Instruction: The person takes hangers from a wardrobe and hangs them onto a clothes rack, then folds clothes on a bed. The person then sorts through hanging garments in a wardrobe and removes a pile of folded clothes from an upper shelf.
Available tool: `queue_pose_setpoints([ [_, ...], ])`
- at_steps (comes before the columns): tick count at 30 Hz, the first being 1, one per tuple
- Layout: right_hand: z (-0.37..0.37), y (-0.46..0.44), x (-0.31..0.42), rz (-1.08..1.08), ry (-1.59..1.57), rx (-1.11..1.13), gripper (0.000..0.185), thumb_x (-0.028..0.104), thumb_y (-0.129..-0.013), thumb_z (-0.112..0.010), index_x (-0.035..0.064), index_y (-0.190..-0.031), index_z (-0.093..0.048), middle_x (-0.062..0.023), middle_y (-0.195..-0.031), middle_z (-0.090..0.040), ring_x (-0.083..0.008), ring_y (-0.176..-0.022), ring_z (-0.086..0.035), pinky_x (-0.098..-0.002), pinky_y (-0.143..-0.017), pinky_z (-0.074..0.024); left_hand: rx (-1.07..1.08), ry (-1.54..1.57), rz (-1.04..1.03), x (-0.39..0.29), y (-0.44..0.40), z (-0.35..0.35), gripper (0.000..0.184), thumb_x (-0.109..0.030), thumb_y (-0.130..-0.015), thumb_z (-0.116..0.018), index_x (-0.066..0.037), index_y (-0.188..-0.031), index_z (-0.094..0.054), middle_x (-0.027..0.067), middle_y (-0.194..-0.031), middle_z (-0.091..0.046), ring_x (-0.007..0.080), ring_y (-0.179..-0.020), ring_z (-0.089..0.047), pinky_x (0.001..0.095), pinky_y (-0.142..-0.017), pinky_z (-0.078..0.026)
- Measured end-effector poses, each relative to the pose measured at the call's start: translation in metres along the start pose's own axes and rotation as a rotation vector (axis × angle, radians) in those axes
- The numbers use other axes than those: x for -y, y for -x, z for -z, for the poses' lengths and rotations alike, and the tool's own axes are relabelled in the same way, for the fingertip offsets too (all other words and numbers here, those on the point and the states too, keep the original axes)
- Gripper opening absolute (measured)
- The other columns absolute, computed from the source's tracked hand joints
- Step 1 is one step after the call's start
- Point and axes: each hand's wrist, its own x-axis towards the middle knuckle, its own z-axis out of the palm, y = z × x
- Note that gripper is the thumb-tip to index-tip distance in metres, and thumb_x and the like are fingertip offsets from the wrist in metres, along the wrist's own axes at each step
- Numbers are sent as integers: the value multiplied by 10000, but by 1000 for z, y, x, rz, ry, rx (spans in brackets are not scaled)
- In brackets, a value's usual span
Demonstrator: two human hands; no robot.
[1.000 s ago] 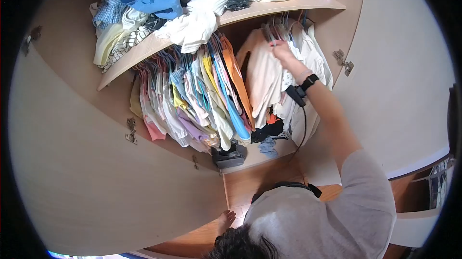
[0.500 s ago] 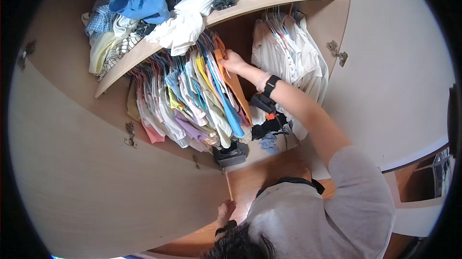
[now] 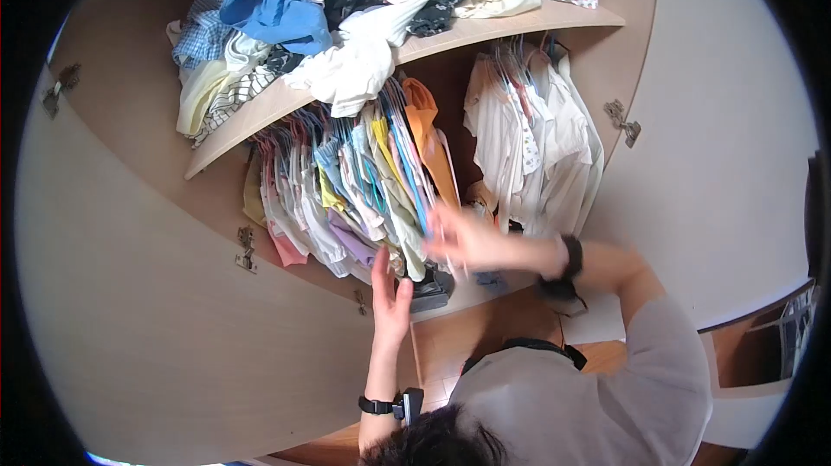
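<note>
Head | orange garment (image 3: 426, 137) lengthwise downward | left hand (image 3: 392, 306) spread, empty | right hand (image 3: 473, 239) grip unclear

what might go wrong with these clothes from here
The white garment draped over the edge of the shelf might slide off if the pile is nudged. The row of hanging clothes is packed tightly, so pulling one piece out might drag its neighbours along. The black wrist strap by the right hand might catch on a sleeve or hem if it reaches in among them.
</note>
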Motion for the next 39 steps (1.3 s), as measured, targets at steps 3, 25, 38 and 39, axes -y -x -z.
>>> queue_pose_setpoints([
  [3,-24,50,21,-12,2,420,252,198,-845,-583,55,-901,-383,-40,-617,-501,-119,-557,-511,-290,-496,-402,-143,-28,-73,-19,-14,-22,436,-313,-930,-403,6,-1227,-406,154,-1228,-461,242,-1180,-398,377,-1030,-236],
  [25,183,-136,-149,-178,273,-848,365,150,-743,-625,19,-1074,-546,-180,-1024,-591,-271,-948,-578,-339,-821,-446,-758,-241,468,60,127,76,558,-426,-941,-323,22,-820,-633,98,-916,-628,191,-984,-495,328,-935,-305],
  [38,90,-209,-135,-287,86,-365,348,236,-785,-604,-22,-1018,-598,-148,-960,-631,-235,-888,-587,-311,-819,-434,-573,-10,388,50,114,68,462,-351,-933,-405,53,-834,-606,143,-828,-631,175,-654,-578,299,-706,-464],
  [39,94,-208,-136,-281,68,-363,308,221,-790,-591,-17,-984,-609,-140,-930,-634,-227,-871,-588,-308,-808,-436,-577,17,389,49,113,69,464,-354,-933,-405,52,-833,-605,141,-828,-632,170,-650,-575,299,-704,-462],
])
